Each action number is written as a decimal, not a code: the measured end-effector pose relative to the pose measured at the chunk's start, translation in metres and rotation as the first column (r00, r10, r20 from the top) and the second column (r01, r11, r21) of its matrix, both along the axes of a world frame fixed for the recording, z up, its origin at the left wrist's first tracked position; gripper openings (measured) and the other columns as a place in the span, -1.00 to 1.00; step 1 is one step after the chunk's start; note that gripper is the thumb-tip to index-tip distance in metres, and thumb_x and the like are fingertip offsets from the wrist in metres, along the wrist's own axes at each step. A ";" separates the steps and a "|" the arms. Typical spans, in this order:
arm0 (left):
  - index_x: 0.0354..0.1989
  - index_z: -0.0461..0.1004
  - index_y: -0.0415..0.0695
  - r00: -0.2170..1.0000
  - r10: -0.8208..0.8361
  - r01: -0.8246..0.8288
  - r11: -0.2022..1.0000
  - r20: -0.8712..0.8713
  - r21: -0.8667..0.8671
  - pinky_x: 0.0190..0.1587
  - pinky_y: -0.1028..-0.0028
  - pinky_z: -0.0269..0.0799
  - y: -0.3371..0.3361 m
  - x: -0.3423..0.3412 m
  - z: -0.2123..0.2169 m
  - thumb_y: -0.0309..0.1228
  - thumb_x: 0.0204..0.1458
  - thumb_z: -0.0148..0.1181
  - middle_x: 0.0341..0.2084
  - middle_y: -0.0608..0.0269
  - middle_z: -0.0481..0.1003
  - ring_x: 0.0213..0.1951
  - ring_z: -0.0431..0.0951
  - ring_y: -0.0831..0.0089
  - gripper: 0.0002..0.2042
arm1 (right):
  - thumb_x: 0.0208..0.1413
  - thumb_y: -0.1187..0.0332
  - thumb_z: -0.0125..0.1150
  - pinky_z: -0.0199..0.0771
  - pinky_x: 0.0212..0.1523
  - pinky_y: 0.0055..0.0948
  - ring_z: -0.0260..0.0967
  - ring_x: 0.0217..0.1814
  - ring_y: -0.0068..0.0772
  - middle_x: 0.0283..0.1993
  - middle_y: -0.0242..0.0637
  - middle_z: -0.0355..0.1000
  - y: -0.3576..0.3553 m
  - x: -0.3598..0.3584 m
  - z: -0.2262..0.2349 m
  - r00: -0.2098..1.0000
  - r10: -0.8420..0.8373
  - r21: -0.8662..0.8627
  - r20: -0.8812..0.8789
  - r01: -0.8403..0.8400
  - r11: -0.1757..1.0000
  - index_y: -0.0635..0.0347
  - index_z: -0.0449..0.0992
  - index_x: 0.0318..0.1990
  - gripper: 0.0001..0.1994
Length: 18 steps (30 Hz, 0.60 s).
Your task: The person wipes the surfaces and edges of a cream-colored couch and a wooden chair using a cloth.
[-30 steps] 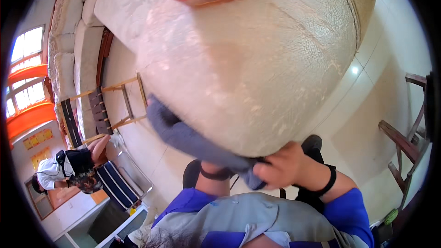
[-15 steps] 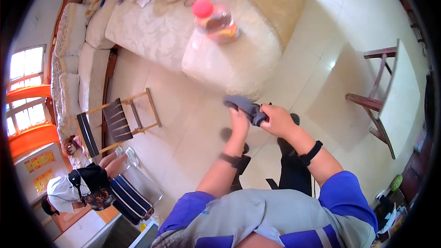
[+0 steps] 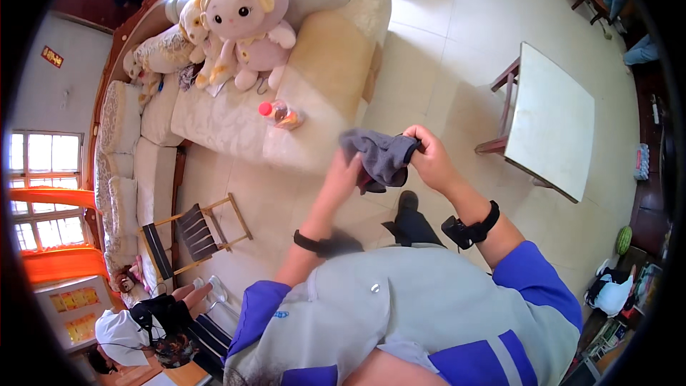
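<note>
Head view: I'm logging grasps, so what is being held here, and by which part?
A grey cloth: the right hand pinches its upper right edge, the left hand grips its left side.

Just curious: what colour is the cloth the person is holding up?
Dark grey; the cloth shows best in the head view, held by both hands.

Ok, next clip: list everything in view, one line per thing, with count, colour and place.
grey cloth: one, grey, held between both hands.
sofa: one, cream, upper left.
plush doll: one large, pink, on the sofa.
bottle: one, red cap, lying on the sofa seat.
folding chair: one, wood and dark slats, left.
table: one, white top, right.
seated person: one, lower left.
left hand: grip on the cloth.
right hand: grip on the cloth.
</note>
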<state>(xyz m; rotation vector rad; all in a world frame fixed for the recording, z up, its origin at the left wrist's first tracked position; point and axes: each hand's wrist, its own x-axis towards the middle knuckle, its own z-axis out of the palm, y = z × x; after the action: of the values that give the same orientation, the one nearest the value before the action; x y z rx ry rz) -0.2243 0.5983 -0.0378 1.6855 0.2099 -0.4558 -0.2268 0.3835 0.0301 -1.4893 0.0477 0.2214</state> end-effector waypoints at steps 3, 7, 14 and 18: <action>0.21 -0.08 -0.27 0.891 -0.414 0.351 0.889 0.188 0.295 0.16 0.36 0.12 -0.046 0.001 0.075 -0.32 -0.05 0.16 0.16 -0.12 0.05 0.12 0.22 0.18 -0.30 | 0.04 0.39 0.09 0.28 -0.42 -0.63 0.20 -0.41 -0.72 -0.43 -0.48 0.31 -0.028 0.005 0.020 1.000 -0.009 0.228 0.007 0.007 0.974 0.24 0.31 -0.31 -0.86; 0.18 0.05 -0.22 0.659 -0.689 0.629 0.725 0.301 0.282 0.13 0.35 0.18 -0.074 -0.001 0.125 -0.43 -0.05 0.15 0.10 -0.03 0.19 0.18 0.18 0.23 -0.40 | -0.01 0.33 0.13 0.30 -0.38 -0.60 0.24 -0.41 -0.67 -0.42 -0.42 0.32 -0.031 0.006 0.051 0.996 -0.027 0.054 0.090 0.022 0.998 0.25 0.32 -0.31 -0.80; -0.05 0.29 -0.23 0.866 -0.476 0.499 0.844 0.153 -0.196 -0.06 0.42 0.35 -0.116 0.030 0.098 -0.50 0.08 -0.01 -0.18 0.23 0.41 -0.10 0.40 0.41 -0.75 | 0.03 0.41 0.07 0.32 -0.29 -0.58 0.25 -0.33 -0.62 -0.30 -0.32 0.31 -0.049 0.026 0.079 0.997 -0.010 -0.070 0.074 0.015 0.997 0.23 0.11 0.08 -0.55; -0.05 0.30 -0.24 0.940 -0.273 0.073 0.745 -0.203 -0.663 0.07 0.33 0.25 -0.142 0.043 0.112 -0.50 0.09 -0.17 -0.11 0.19 0.38 0.01 0.35 0.35 -0.74 | 0.09 0.47 0.01 0.39 -0.26 -0.52 0.34 -0.33 -0.51 -0.18 -0.16 0.34 -0.075 0.041 0.082 0.998 -0.060 0.169 0.015 0.056 0.984 0.21 -0.22 0.29 -0.33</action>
<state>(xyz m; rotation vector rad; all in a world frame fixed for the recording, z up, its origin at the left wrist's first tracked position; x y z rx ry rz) -0.1809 0.4567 0.0746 0.9429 0.0838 -0.8180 -0.1858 0.3087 0.1118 -1.3198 0.0550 0.1597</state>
